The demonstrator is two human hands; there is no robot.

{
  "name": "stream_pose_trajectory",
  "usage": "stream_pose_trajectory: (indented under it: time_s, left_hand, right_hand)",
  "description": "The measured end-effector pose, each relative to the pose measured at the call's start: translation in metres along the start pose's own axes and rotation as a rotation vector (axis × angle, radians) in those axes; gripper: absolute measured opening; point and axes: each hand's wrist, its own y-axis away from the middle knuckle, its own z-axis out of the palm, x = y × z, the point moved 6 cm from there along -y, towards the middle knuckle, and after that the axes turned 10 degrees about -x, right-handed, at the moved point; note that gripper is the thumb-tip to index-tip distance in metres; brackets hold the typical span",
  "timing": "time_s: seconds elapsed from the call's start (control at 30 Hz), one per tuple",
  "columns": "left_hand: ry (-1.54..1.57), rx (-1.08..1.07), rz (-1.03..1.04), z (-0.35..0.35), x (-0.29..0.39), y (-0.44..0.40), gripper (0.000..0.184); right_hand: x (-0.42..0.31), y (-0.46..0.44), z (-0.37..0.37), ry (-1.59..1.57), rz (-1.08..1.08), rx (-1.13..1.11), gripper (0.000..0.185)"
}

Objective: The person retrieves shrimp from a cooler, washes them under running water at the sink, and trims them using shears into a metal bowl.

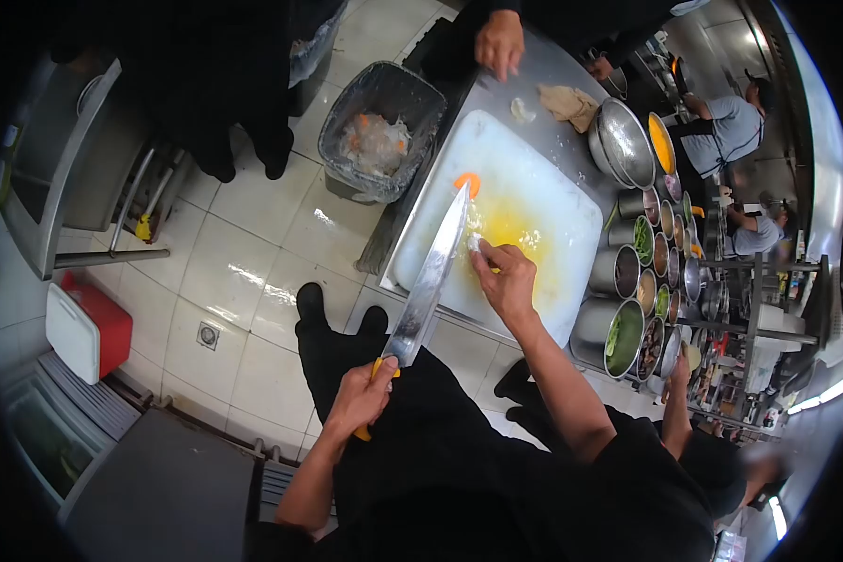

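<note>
The left hand point(361, 395) grips the yellow-handled knife point(432, 270) over the cutting board's point(571, 229) near-left corner; the right hand point(508, 286), pinching 1 small white scrap point(475, 241) above the board, would do best to stay clear of the edge.

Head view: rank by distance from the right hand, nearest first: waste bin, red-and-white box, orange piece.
From the right hand:
1. Orange piece: on the cutting board, at the knife tip.
2. Waste bin: left of the board.
3. Red-and-white box: far left.
</note>
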Motion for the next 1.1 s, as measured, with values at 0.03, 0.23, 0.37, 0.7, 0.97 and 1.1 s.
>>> stream_pose_trajectory:
  time_s: [0.03, 0.23, 0.37, 0.7, 0.97, 1.1]
  left_hand:
    - [-0.002, -0.013, 0.018, 0.002, 0.002, 0.0, 0.049]
    - [0.044, -0.05, 0.011, 0.01, 0.008, -0.005, 0.049]
    - [0.044, -0.047, 0.016, 0.014, 0.01, -0.008, 0.049]
    - [0.038, -0.041, -0.023, 0.017, 0.002, -0.015, 0.051]
    - [0.006, -0.061, -0.042, 0.021, 0.0, -0.011, 0.051]
    - [-0.001, -0.04, 0.0, 0.029, 0.01, -0.019, 0.051]
  right_hand:
    - [0.0, 0.0, -0.001, 0.004, -0.002, -0.004, 0.023]
    - [-0.01, -0.001, -0.008, -0.031, -0.019, -0.061, 0.021]
    - [-0.008, 0.0, -0.005, -0.042, 0.042, -0.102, 0.019]
    - [-0.002, 0.004, -0.004, -0.092, 0.072, -0.028, 0.017]
    - [0.0, 0.002, -0.001, -0.086, 0.065, -0.026, 0.016]
    - [0.003, 0.003, -0.001, -0.088, -0.003, 0.026, 0.016]
